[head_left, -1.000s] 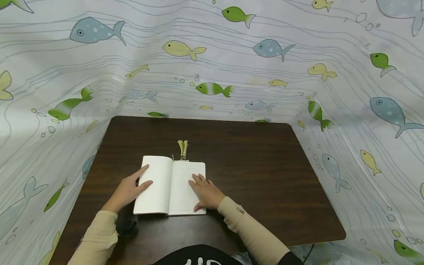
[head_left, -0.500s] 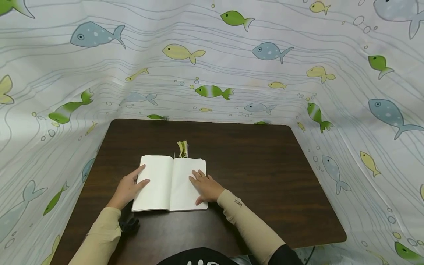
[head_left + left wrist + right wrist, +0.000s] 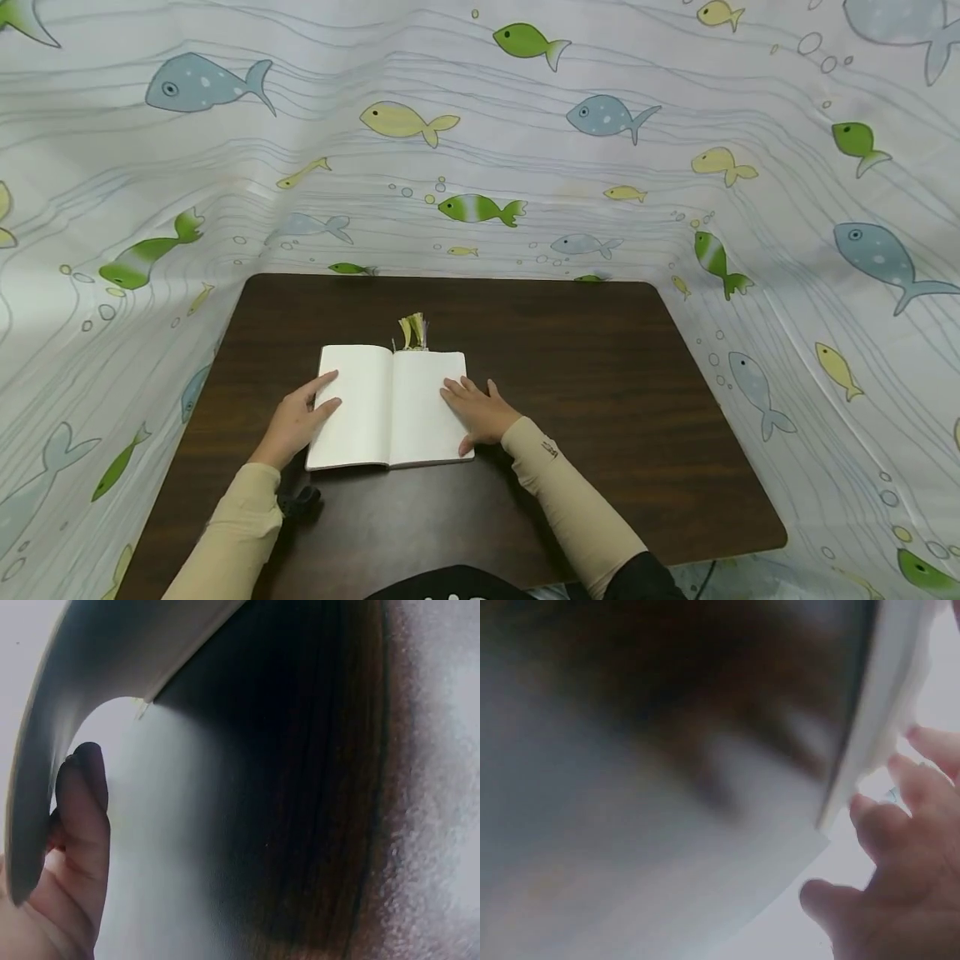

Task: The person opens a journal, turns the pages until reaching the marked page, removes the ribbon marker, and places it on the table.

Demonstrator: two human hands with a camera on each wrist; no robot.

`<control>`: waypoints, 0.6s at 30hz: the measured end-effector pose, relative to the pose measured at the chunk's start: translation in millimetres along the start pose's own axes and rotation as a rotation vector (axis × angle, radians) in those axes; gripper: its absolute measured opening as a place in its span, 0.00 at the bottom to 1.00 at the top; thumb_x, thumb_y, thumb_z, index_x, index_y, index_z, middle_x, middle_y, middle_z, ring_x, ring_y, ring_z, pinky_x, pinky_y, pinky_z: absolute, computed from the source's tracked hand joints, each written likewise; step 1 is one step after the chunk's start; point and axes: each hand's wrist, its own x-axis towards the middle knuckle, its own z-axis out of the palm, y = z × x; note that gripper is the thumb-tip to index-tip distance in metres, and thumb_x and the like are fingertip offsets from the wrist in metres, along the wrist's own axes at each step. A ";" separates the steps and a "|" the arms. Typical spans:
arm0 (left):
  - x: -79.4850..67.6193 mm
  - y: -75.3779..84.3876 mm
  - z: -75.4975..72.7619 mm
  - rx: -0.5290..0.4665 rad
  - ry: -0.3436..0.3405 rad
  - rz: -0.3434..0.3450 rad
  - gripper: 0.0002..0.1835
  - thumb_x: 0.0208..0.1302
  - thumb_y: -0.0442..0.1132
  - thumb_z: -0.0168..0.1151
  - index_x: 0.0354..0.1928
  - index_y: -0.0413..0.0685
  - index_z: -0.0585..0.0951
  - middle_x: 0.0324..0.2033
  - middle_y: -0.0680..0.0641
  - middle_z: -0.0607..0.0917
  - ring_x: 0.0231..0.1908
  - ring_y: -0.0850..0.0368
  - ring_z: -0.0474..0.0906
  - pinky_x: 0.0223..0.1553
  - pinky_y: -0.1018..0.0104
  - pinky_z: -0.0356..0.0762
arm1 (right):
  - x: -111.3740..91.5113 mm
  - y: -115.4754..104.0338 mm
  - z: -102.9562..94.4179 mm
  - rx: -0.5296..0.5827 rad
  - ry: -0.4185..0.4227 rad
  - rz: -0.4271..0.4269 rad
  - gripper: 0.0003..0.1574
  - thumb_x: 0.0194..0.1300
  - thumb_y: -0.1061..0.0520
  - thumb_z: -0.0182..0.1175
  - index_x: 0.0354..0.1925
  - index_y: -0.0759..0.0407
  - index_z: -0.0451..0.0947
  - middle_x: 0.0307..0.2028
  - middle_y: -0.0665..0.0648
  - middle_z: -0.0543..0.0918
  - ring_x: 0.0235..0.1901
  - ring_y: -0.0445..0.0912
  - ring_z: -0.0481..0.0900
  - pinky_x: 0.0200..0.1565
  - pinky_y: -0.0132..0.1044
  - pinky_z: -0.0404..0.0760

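An open notebook (image 3: 356,408) lies on the dark wooden table, both visible pages blank white. My left hand (image 3: 292,423) grips its left edge: thumb and forefinger lie over the left page. From below, in the left wrist view, fingers (image 3: 82,817) of the left hand show at the underside of the dark cover (image 3: 30,817). On the outer part of the right page rests my right hand (image 3: 480,412), fingers extended and thumb near the lower right corner. A yellow-green tassel (image 3: 412,329) sticks out past the notebook's top edge, near the spine.
The brown table (image 3: 585,400) has rounded corners. A white sheet with printed fish (image 3: 480,125) hangs around its back and sides. Something small and black (image 3: 300,502) is at the left wrist, and a dark cable (image 3: 705,579) shows beyond the front edge.
Faint lines on the right page have given way to a blank page. The notebook has slid slightly away from the body, and my right hand has shifted toward its right edge.
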 end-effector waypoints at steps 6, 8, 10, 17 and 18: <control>-2.6 3.0 2.8 -0.010 0.013 0.053 0.28 0.77 0.53 0.55 0.73 0.48 0.72 0.72 0.30 0.65 0.71 0.29 0.60 0.62 0.33 0.67 | -5.2 1.1 3.1 0.033 0.149 -0.003 0.61 0.54 0.36 0.73 0.78 0.53 0.60 0.81 0.56 0.49 0.79 0.54 0.45 0.71 0.68 0.49; -3.2 5.2 2.4 -0.019 0.007 0.048 0.28 0.78 0.53 0.54 0.73 0.49 0.72 0.72 0.31 0.66 0.71 0.30 0.59 0.62 0.32 0.66 | -4.9 0.1 4.1 0.042 0.221 0.001 0.60 0.54 0.37 0.74 0.77 0.54 0.61 0.80 0.59 0.49 0.79 0.57 0.46 0.71 0.69 0.51; -3.2 7.1 2.0 -0.020 -0.001 0.045 0.28 0.79 0.54 0.52 0.73 0.49 0.71 0.73 0.32 0.65 0.72 0.30 0.58 0.63 0.32 0.64 | -3.9 -0.8 5.4 0.055 0.264 0.016 0.64 0.53 0.37 0.75 0.79 0.55 0.57 0.81 0.60 0.47 0.79 0.58 0.45 0.70 0.69 0.52; -4.9 12.8 0.0 -0.052 -0.019 0.019 0.28 0.80 0.53 0.50 0.74 0.48 0.70 0.74 0.33 0.64 0.73 0.30 0.55 0.66 0.29 0.58 | 10.8 -5.5 13.9 0.134 0.345 0.140 0.83 0.50 0.32 0.76 0.81 0.64 0.35 0.80 0.67 0.42 0.78 0.65 0.44 0.70 0.70 0.50; -5.2 13.0 -0.1 -0.052 -0.019 0.018 0.28 0.80 0.53 0.50 0.74 0.48 0.70 0.74 0.34 0.64 0.73 0.30 0.55 0.66 0.29 0.58 | 13.7 -6.6 14.7 0.150 0.351 0.155 0.83 0.51 0.32 0.75 0.80 0.64 0.34 0.80 0.67 0.43 0.78 0.64 0.44 0.70 0.71 0.48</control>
